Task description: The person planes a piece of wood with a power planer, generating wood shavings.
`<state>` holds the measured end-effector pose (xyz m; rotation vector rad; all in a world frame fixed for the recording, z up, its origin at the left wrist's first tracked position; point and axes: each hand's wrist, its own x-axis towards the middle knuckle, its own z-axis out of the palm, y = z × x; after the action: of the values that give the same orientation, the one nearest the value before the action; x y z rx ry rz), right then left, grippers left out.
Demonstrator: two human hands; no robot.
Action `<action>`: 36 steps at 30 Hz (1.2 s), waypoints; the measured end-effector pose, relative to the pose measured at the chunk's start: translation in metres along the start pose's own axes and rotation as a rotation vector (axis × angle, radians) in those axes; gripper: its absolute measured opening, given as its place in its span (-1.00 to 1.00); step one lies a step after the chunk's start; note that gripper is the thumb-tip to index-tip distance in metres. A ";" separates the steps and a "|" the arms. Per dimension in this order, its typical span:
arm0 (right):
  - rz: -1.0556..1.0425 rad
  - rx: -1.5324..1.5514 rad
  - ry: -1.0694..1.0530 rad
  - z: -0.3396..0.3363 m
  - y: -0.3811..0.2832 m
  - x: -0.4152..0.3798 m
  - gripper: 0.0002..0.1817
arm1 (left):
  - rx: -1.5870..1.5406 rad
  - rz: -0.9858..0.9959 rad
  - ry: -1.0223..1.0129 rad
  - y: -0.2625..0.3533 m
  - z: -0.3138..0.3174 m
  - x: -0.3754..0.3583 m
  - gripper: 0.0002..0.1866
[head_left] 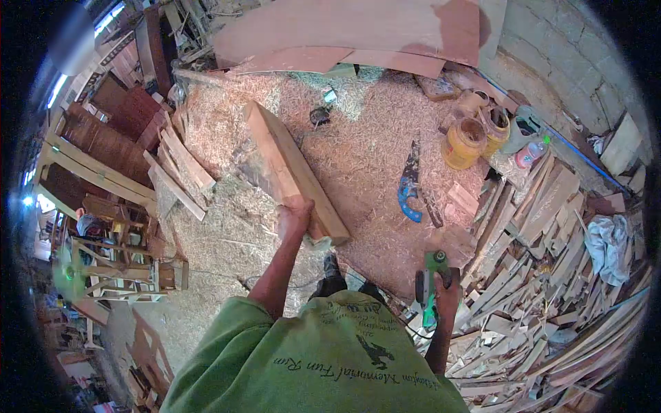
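A long, thick wooden beam [292, 172] lies at a slant in front of me, over ground covered in shavings. Near its closer end, my left hand [295, 217] rests on the beam's side, its fingers closed over the edge. Off to the right, my right hand [449, 289] is wrapped round a green power tool [434, 286], held apart from the beam. A saw with a blue handle [409, 196] lies on the ground between the beam and several yellow containers.
Yellow containers [465, 142] and a bottle [529, 154] stand at the right. Wood offcuts [523, 323] heap up at the lower right. Loose boards [184, 162] lie left of the beam. A wooden frame [131, 272] stands at the far left. Large sheets [344, 31] lie at the back.
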<state>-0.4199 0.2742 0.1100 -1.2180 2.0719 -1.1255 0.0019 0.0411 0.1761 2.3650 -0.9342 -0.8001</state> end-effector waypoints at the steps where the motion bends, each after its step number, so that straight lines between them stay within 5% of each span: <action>1: -0.020 0.029 -0.008 0.004 0.001 0.003 -0.65 | -0.033 0.004 0.011 0.001 0.010 0.003 0.13; 5: 0.066 0.132 -0.058 0.017 0.026 0.014 -0.63 | -0.033 0.126 0.161 -0.002 0.062 0.016 0.20; 7: 0.054 0.136 -0.067 0.010 -0.001 0.011 -0.60 | -0.291 0.148 0.074 -0.023 0.088 0.041 0.17; 12: 0.074 0.061 -0.029 0.015 0.009 0.007 -0.49 | -0.505 0.225 0.081 0.010 0.047 -0.002 -0.06; 17: 0.201 0.187 -0.041 0.022 0.014 0.000 -0.42 | -1.065 0.329 -0.411 0.001 0.037 0.002 -0.27; 29: 0.376 -0.079 -0.076 0.017 -0.020 -0.001 -0.25 | -0.810 0.307 -0.133 -0.008 0.057 0.018 -0.29; 36: 0.343 0.133 -0.006 0.027 -0.011 -0.005 -0.28 | -0.856 0.281 -0.105 -0.004 0.053 0.009 -0.41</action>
<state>-0.3922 0.2649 0.1041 -0.7654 2.0642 -1.0739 -0.0259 0.0262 0.1328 1.4349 -0.7326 -0.9655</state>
